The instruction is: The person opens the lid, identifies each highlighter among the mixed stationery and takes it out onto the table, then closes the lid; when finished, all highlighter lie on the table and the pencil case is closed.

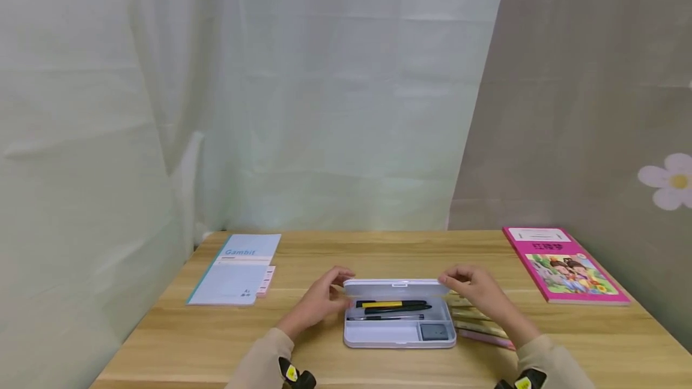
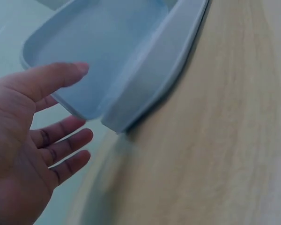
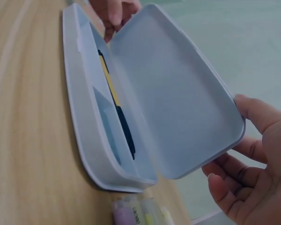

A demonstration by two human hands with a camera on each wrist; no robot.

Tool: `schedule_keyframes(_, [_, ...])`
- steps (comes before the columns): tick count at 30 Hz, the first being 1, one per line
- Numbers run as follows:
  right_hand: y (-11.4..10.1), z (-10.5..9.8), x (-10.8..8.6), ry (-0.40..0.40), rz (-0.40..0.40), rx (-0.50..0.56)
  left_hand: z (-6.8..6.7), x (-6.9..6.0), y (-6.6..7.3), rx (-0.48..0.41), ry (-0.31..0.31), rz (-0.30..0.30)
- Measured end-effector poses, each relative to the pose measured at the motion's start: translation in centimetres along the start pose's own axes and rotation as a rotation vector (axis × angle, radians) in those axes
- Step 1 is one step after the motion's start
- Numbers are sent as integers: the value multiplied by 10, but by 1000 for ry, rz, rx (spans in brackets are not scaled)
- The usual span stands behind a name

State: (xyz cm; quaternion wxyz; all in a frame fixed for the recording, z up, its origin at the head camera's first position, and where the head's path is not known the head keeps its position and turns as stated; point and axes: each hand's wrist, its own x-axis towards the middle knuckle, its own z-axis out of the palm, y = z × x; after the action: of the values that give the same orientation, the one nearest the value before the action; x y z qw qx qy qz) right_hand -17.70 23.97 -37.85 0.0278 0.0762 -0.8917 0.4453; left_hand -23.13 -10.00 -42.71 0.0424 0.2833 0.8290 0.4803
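A white pencil case [image 1: 381,333] lies with its lid [image 1: 421,287] raised. Inside are a yellow-and-black pen [image 1: 382,304], a black pen [image 1: 397,310], a clear-barrelled pen [image 1: 386,317] and a dark grey block like an eraser [image 1: 434,332] in the front right compartment. My right hand [image 1: 478,292] pinches the lid's right corner, thumb at the rim and fingers behind. At the left end, my left hand [image 1: 320,302] reaches around the lid's edge, thumb [image 2: 68,77] before it and the other fingers loosely extended; whether it touches is unclear.
Several highlighter-like pens [image 1: 476,328] lie right of the case, partly under my right forearm. A pale blue notebook [image 1: 232,272] with a pink tabbed piece [image 1: 266,281] rests at the left, a pink picture book [image 1: 567,269] at the right. Curtains hang behind the wooden table [image 1: 178,341].
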Motion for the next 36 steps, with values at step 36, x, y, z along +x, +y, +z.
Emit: schedule_keyframes(36, [27, 18, -38, 34, -426, -157, 2, -11, 22, 312, -166, 63])
